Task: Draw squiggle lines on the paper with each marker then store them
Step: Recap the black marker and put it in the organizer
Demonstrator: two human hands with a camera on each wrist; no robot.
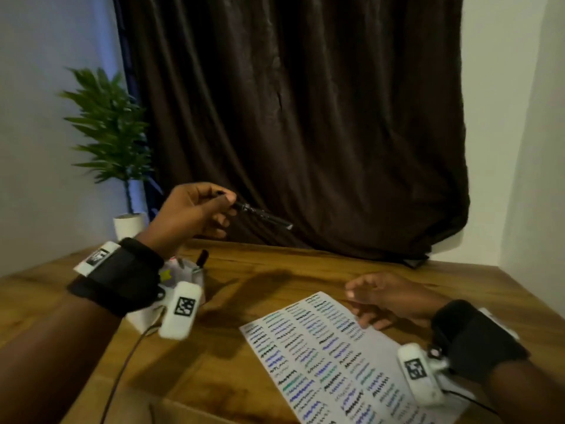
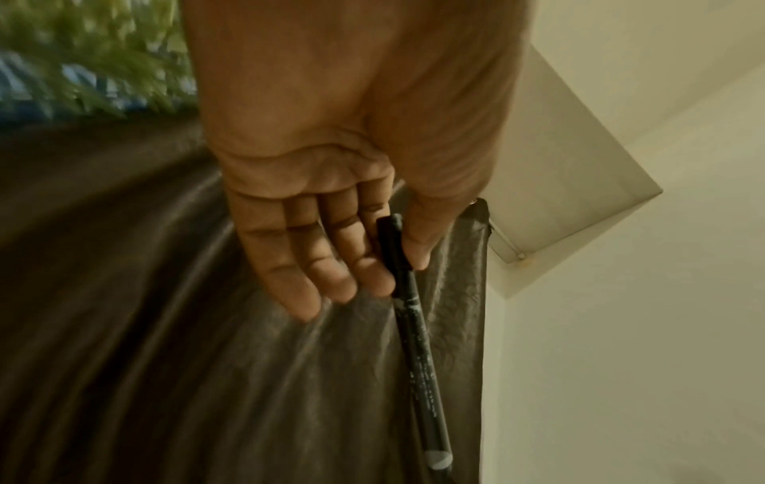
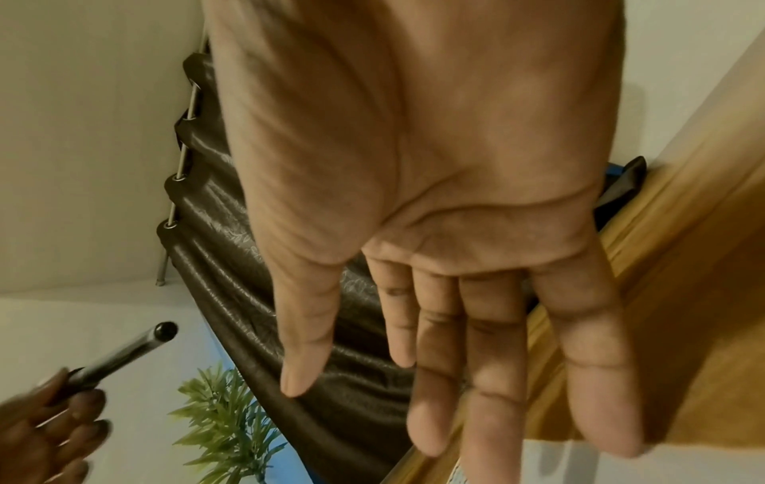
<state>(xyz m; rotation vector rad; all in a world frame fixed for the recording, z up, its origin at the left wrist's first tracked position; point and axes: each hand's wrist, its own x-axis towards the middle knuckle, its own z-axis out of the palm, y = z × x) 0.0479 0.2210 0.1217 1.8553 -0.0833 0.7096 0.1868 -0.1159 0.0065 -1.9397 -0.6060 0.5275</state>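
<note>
My left hand (image 1: 201, 209) is raised above the table's far left and pinches a black marker (image 1: 263, 215) between thumb and forefinger; the marker points right, toward the curtain. The left wrist view shows the same black marker (image 2: 414, 327) held near its upper end, the other fingers straight. My right hand (image 1: 385, 298) hovers with relaxed fingers over the top right corner of the paper (image 1: 336, 362), holding nothing. The paper is covered in rows of coloured squiggles. The right wrist view shows the right hand (image 3: 455, 327) open and the black marker (image 3: 124, 357) at lower left.
A marker holder (image 1: 189, 270) with another dark marker (image 1: 201, 258) sticking up stands behind my left wrist. A potted plant (image 1: 113, 133) sits at the table's far left corner. A dark curtain (image 1: 305, 117) hangs behind the wooden table (image 1: 275, 270).
</note>
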